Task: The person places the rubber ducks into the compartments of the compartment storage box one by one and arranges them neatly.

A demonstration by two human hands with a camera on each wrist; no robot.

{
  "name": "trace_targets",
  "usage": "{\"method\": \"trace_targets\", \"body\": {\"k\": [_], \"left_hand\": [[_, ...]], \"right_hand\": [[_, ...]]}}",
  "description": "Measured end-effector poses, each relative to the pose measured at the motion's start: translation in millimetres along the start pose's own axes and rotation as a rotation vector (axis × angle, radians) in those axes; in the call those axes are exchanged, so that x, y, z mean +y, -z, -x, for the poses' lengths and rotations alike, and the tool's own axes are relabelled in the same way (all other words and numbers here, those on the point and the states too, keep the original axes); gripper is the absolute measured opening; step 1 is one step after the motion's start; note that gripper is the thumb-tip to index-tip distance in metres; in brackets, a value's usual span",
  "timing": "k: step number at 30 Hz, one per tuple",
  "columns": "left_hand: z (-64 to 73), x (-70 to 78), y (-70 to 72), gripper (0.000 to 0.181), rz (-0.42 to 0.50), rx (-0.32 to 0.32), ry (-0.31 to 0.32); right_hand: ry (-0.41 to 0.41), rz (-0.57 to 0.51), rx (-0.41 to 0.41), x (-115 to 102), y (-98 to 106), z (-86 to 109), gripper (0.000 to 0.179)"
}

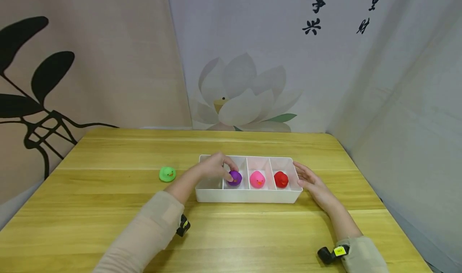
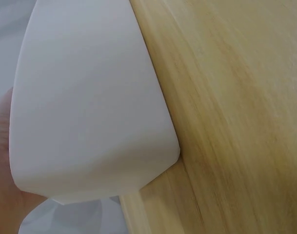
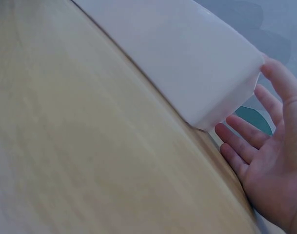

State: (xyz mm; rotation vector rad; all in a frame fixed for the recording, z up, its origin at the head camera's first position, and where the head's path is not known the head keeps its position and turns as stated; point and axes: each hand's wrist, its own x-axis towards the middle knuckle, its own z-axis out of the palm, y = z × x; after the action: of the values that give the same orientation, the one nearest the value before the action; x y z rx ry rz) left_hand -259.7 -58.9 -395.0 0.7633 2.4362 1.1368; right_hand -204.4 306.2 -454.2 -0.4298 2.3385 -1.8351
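My left hand [image 1: 214, 166] reaches into a white divided box [image 1: 245, 196] and pinches a small purple toy duck [image 1: 236, 179] between thumb and finger, in the second compartment from the left. A pink toy duck [image 1: 257, 180] sits in the compartment to its right, and a red toy duck [image 1: 281, 180] in the rightmost one. At the box's right end, my right hand [image 1: 317, 188] touches the wall and rim with relaxed fingers; the right wrist view shows its spread fingers [image 3: 243, 141]. The box wall [image 2: 89, 107] hides the purple duck in the left wrist view.
A green toy duck [image 1: 167, 174] stands on the wooden table [image 1: 252, 237], left of the box beyond my left forearm. Printed curtains [image 1: 252, 36] hang behind the table and along its sides.
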Motion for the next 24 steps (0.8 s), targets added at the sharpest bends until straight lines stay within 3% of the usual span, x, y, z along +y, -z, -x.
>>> {"method": "trace_targets", "body": {"k": [4,15,24], "left_hand": [[-1.3,0.4,-1.2,0.025,-0.035,0.008,-0.019],[-3.0,6.3,-3.2,0.023,-0.069,-0.023,0.021],[-3.9,4.1,-2.9,0.023,-0.078,-0.014,-0.008]], "right_hand": [[0.007,-0.005,-0.002,-0.5,0.3,-0.2,0.057],[0.006,0.005,0.002,-0.8,0.3,0.6,0.057],[0.054,-0.021,-0.012,0.1,0.5,0.0,0.056]]}}
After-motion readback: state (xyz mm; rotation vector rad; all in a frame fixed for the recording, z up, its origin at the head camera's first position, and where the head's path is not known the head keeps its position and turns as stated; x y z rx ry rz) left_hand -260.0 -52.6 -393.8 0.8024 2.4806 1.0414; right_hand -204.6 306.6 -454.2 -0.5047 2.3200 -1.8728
